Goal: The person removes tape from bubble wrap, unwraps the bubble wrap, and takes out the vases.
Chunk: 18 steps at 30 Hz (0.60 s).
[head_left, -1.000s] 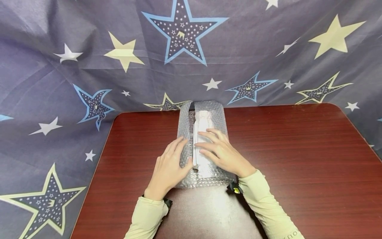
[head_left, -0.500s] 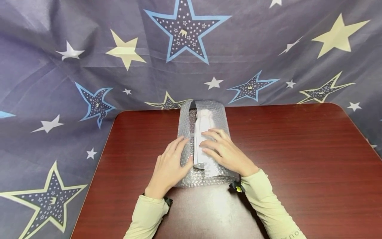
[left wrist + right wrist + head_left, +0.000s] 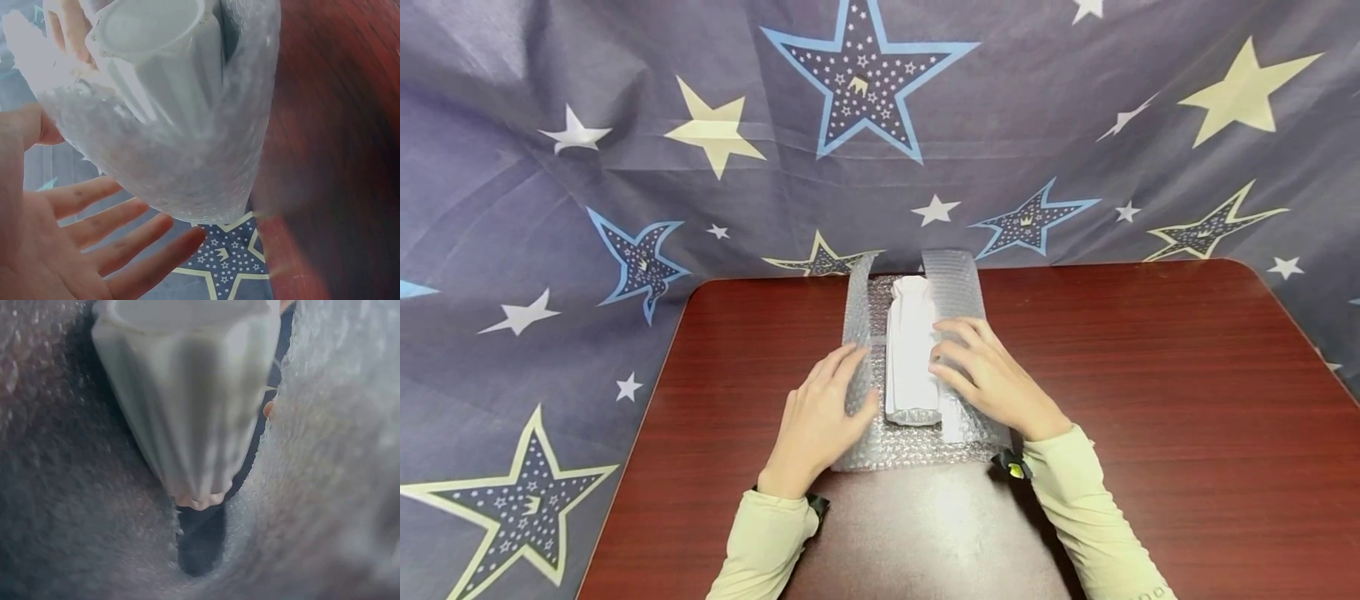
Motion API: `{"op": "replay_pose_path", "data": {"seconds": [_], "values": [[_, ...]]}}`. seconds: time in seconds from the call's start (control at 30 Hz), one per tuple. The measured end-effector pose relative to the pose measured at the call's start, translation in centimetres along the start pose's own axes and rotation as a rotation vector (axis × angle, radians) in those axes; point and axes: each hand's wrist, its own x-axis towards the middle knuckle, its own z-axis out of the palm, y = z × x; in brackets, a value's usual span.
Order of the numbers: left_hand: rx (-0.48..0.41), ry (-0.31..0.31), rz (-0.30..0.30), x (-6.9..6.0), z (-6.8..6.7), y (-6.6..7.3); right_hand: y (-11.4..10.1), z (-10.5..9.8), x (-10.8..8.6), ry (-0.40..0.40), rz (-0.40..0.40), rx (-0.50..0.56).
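Note:
A white fluted vase (image 3: 912,350) lies on its side on a sheet of bubble wrap (image 3: 917,454), its base toward me and its narrower neck toward the wall. The wrap rises along both sides of it. With fingers spread, my left hand (image 3: 816,417) rests against the left flap; in the left wrist view its straight fingers lie along the outside of the wrap (image 3: 175,162). My right hand (image 3: 996,375) touches the right flap (image 3: 958,287) with loosely bent fingers. The right wrist view looks along the vase (image 3: 194,394) between the flaps; most of the right hand is hidden there.
A dark red wooden table (image 3: 1150,375) carries everything and has rounded far corners. Behind its far edge hangs a grey-blue cloth (image 3: 1015,100) printed with stars. The far end of the wrap stands up against this cloth.
My right hand has moved to the right, and the right flap has gone with it, uncovering the vase. The gap between the flaps is wider. My left hand has hardly moved.

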Motion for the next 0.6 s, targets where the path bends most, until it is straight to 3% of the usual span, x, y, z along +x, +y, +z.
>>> {"op": "replay_pose_path", "data": {"seconds": [0.3,0.6], "values": [[0.004,-0.004,-0.003,0.1,-0.2,-0.4,0.6,-1.1,-0.6,-0.004,0.075,0.005],[0.018,0.010,0.000,0.2,-0.8,-0.6,1.6,-1.7,-1.0,-0.021,0.092,-0.028]]}}
